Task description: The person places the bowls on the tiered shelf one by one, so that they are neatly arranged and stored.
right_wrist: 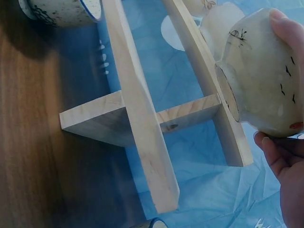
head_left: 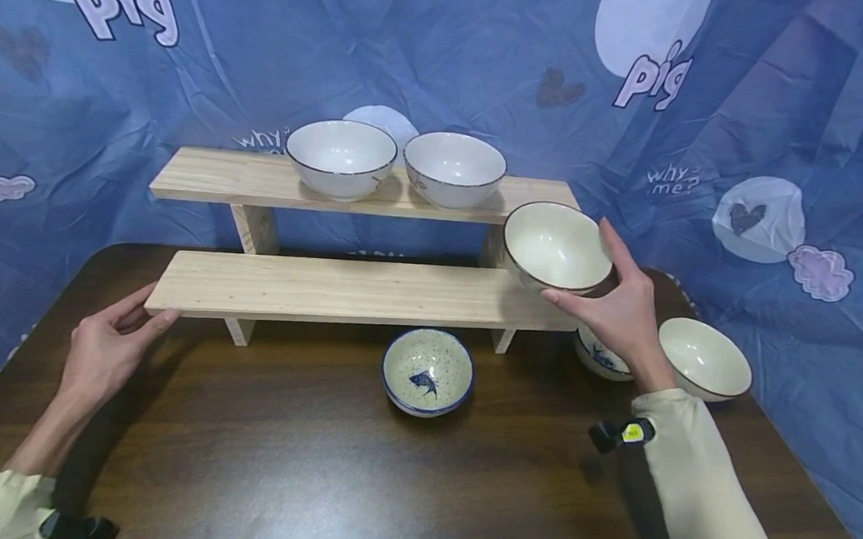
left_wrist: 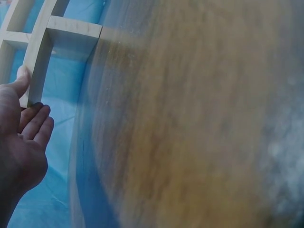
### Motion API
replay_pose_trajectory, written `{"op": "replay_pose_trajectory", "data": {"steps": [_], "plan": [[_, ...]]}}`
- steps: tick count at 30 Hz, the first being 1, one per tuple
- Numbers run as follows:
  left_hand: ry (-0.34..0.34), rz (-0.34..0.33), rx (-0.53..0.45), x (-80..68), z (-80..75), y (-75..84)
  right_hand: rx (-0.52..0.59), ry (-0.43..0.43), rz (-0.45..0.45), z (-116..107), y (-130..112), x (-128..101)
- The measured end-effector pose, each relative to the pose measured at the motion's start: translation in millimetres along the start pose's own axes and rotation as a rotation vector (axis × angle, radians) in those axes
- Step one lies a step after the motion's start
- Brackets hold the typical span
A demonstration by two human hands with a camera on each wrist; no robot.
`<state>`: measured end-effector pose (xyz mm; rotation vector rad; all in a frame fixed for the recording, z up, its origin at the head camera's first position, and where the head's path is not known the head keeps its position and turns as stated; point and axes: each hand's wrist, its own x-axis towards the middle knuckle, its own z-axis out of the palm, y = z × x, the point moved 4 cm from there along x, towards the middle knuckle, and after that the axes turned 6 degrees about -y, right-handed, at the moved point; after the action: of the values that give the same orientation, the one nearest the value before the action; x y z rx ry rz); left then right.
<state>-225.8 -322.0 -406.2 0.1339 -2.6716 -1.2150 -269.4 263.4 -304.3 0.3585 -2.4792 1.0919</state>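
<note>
My right hand (head_left: pixel 619 310) holds a cream bowl (head_left: pixel 556 243) with a dark rim by its right side, thumb in front and fingers behind. The bowl overlaps the right end of a two-tier wooden shelf (head_left: pixel 340 290); small dark marks show on its outside in the right wrist view. At the left end of the lower board, my left hand (head_left: pixel 104 348) pinches the corner between thumb and fingers. Two white bowls with dark rims, one left (head_left: pixel 341 163) and one right (head_left: pixel 455 173), sit side by side on the upper board.
A blue-rimmed bowl with a fish design (head_left: pixel 427 375) stands on the dark table (head_left: pixel 298 461) before the shelf. Beyond my right wrist are another cream bowl (head_left: pixel 705 360) and a partly hidden blue-patterned bowl (head_left: pixel 600 354). Blue printed cloth (head_left: pixel 447 45) hangs behind.
</note>
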Motion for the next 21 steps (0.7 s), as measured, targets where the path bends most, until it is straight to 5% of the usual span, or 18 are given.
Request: {"op": "replay_pose_trajectory", "data": {"steps": [21], "plan": [[-0.005,0.021,-0.014,-0.2,-1.3,-0.6,0.049,0.052,-0.008,-2,-3,37]]}}
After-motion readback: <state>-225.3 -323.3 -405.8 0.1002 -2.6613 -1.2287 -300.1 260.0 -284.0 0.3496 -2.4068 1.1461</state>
